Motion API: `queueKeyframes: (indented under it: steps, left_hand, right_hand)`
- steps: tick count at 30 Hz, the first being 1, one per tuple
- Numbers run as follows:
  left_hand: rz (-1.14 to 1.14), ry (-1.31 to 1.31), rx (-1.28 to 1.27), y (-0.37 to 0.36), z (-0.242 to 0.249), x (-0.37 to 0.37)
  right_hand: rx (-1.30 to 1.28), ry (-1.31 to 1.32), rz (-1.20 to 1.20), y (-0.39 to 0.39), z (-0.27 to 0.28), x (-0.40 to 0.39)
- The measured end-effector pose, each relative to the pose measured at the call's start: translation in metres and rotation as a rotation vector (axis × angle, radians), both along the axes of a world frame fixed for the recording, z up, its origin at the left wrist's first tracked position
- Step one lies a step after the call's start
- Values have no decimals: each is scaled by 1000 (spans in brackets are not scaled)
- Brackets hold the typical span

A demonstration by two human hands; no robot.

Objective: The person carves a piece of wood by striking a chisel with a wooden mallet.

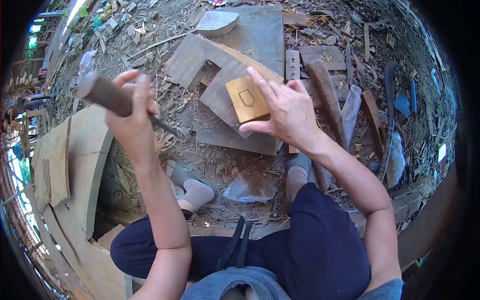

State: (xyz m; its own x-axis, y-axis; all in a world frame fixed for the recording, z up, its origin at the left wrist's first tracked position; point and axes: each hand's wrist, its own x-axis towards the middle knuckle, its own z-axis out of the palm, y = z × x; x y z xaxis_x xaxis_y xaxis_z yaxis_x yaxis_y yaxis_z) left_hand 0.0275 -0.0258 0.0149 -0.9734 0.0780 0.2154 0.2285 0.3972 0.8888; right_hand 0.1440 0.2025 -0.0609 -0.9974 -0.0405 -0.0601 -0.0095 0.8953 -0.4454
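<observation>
My left hand [136,107] is raised on the left, its fingers closed around a tool with a thick brown handle [106,96]. A thin dark shaft [166,126] points down and right from below this hand. My right hand [292,112] spans the right side of a small yellowish wooden block [246,100], thumb along its lower edge and index finger by its upper corner. A pentagon outline is marked on the block's face. Behind the block lies a notched wooden board [186,62], on top of a larger flat grey board [265,30].
Wood chips and scraps litter the ground. A cut slab [218,22] stands at the back. Wood pieces [327,100] and a curved dark tool [391,85] lie on the right. Large curved planks [82,165] fill the left. A clear plastic bag [251,186] lies between my feet.
</observation>
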Motion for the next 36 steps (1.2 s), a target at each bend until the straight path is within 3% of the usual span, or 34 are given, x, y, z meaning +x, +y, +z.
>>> queueKeyframes:
  steps: [2,4,7,8,13,14,17,19,21,23,29,36]
  left_hand:
    - [-188,-3,435,5,20,4]
    - [-230,21,499,12,33,5]
    - [-257,73,575,19,41,4]
    - [-309,81,642,19,42,0]
    - [-284,110,856,39,46,-4]
    - [-202,140,825,45,46,-5]
    - [-255,130,809,43,39,-4]
    - [-159,155,760,47,35,-5]
    - [-91,169,758,45,26,-9]
    - [-55,161,760,46,21,-11]
    - [-15,225,607,59,22,-12]
    - [-309,97,618,68,13,-47]
  right_hand:
    - [-18,15,-11,0,0,-2]
    - [-32,24,-21,3,-3,-5]
    - [-6,423,231,21,-16,-22]
    - [-119,317,325,23,-26,-27]
    - [-74,274,69,-4,-23,-30]
    - [-39,282,4,-9,-24,-28]
    - [-45,237,-67,-8,-27,-26]
    - [-31,382,-89,0,-32,-25]
    - [-81,297,-54,8,-30,-24]
    - [-285,202,-31,7,-28,-26]
    - [-339,130,96,18,-21,-30]
    - [-379,48,267,30,-21,-40]
